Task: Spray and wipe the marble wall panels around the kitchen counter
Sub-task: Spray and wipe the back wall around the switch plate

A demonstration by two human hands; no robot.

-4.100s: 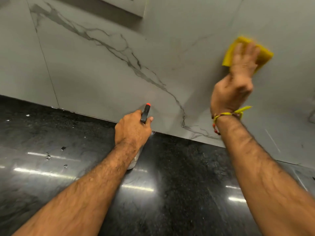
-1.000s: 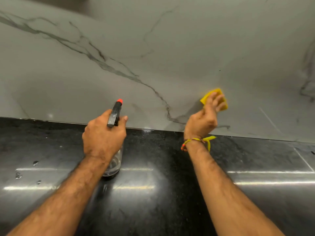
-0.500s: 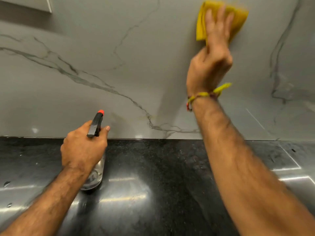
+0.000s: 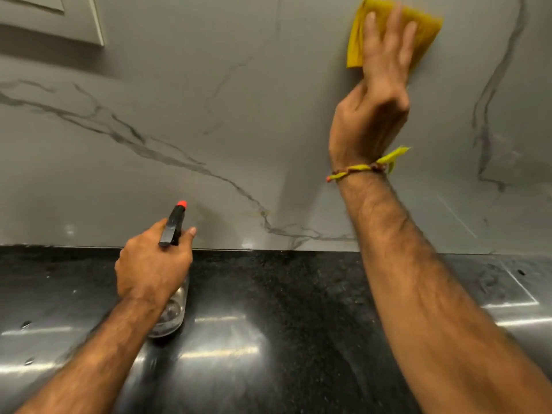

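The grey marble wall panel [image 4: 227,121] with dark veins fills the upper half of the view. My right hand [image 4: 376,94] presses a folded yellow cloth [image 4: 424,28] flat against the panel high on the right, fingers spread over it. My left hand [image 4: 152,264] grips a clear spray bottle [image 4: 171,312] with a black head and red nozzle, which stands on the black counter [image 4: 283,309] near the wall. The nozzle points up toward the wall.
A pale cabinet edge [image 4: 95,22] hangs at the top left. The glossy black counter carries a few water drops [image 4: 26,324] at the left and a seam line [image 4: 519,288] at the right. A yellow thread band [image 4: 367,167] circles my right wrist.
My right hand swept the yellow cloth from low near the counter up to high on the panel. The left hand stays on the bottle on the counter.
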